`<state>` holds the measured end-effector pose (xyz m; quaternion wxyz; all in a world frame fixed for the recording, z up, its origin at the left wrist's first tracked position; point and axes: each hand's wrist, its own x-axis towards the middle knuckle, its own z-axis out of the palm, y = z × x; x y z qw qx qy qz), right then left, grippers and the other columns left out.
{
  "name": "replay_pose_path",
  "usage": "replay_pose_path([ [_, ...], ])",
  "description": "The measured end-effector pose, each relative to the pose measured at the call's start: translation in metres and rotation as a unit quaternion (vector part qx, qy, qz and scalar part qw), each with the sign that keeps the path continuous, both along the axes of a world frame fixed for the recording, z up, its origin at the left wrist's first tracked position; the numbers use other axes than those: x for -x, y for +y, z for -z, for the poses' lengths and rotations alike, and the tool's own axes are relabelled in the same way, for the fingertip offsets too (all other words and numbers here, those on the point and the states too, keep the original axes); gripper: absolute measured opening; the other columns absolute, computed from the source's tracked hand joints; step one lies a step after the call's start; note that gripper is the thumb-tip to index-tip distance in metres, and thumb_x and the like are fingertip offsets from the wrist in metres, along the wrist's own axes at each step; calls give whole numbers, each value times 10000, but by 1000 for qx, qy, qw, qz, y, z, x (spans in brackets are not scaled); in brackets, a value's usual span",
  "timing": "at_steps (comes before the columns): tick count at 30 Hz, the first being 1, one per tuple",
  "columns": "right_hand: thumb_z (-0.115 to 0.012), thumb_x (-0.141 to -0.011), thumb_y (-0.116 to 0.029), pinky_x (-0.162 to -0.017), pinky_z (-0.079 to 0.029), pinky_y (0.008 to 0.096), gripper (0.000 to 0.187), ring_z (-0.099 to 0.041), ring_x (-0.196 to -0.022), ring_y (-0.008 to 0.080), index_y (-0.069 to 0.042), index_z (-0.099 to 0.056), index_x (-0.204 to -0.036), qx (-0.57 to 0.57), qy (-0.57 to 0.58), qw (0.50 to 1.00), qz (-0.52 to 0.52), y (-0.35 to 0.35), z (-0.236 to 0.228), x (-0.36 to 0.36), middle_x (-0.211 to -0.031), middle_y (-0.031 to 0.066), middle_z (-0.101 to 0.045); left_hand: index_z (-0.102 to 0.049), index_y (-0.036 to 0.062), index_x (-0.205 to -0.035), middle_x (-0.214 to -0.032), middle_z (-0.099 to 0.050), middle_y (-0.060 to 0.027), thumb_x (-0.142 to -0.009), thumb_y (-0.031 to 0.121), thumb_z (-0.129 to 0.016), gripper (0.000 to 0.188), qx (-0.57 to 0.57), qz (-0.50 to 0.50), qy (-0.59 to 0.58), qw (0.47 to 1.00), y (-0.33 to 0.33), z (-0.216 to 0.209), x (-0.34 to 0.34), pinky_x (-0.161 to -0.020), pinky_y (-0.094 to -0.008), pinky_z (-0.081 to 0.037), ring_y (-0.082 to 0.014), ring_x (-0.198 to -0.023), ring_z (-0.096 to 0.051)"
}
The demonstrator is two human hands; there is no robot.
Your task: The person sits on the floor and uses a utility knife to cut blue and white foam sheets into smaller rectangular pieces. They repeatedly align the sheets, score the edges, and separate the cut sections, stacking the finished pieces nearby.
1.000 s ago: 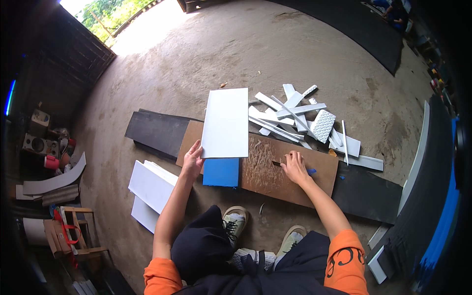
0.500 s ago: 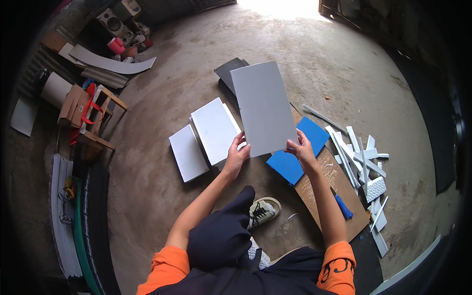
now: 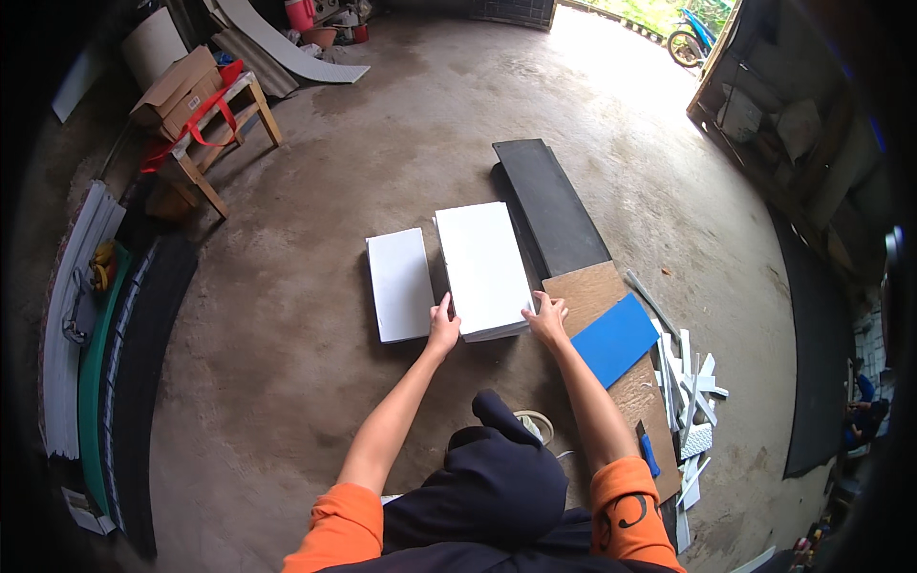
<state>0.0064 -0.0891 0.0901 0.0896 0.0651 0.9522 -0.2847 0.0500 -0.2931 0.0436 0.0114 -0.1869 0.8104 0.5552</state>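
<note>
A white board point(image 3: 484, 263) lies on top of the taller stack of white foam-like boards, roughly lined up with those under it. My left hand point(image 3: 443, 328) is at the stack's near left edge with its fingers curled in against the side. On the opposite edge, my right hand point(image 3: 547, 318) presses with the thumb near the board's rim and its fingers bent outside. Between them the two hands grip the board by its long sides; the fingertips are partly hidden. Close by on the left is a lower stack of white boards point(image 3: 400, 285).
Dark panels point(image 3: 559, 205) lie beyond the stack. A blue sheet point(image 3: 616, 340) rests on a brown wooden board point(image 3: 585, 283) with a blue-handled knife point(image 3: 650, 455). White offcuts point(image 3: 695, 387) are heaped to the right. A wooden stool point(image 3: 250, 105) carries a cardboard box point(image 3: 179, 93).
The board, held up in both hands before, has come down onto the taller stack. Both hands have lowered with it, and the head view has shifted.
</note>
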Motion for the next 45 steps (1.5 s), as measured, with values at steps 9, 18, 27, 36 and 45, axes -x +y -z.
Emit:
replay_pose_path([
  [9,-519,-792,-127,-718,-453,340,206,-562,-786,249,-26,-543,-970,0,-8,1000,-18,229,-27,-104,-861,147,-544,-436,94,-1138,-1099,-348,-135,-724,112,-592,442,152,243,239,928,165,-86,2,-913,-414,-294,-303,-1043,-329],
  [18,-445,-802,-2,-520,-437,262,142,-548,-548,152,-8,-574,-862,167,126,915,344,267,23,-274,-641,93,-553,-500,91,-1075,-1019,-441,-110,-738,64,-579,347,66,660,189,724,274,-38,-41,-840,-354,-374,-268,-962,-435],
  [27,-443,-813,-20,-483,-436,247,153,-541,-509,115,-36,-581,-876,254,71,807,529,272,-32,-311,-571,49,-553,-506,60,-1054,-950,-478,-124,-729,-10,-540,334,140,561,69,813,295,-71,-53,-774,-345,-426,-259,-876,-508],
  [36,-393,-839,-53,-424,-429,236,154,-523,-482,114,-23,-537,-887,403,-33,715,570,248,-171,-312,-635,69,-569,-452,63,-1121,-1046,-438,-126,-748,59,-559,388,197,510,-15,837,242,-358,-124,-852,-340,-398,-241,-965,-496],
  [45,-399,-794,-43,-411,-450,260,177,-563,-484,146,-12,-559,-864,293,-195,857,375,249,-349,-336,-630,106,-597,-448,62,-1098,-1077,-455,-154,-713,58,-570,404,251,274,27,928,108,-537,-167,-871,-368,-382,-314,-1013,-462],
])
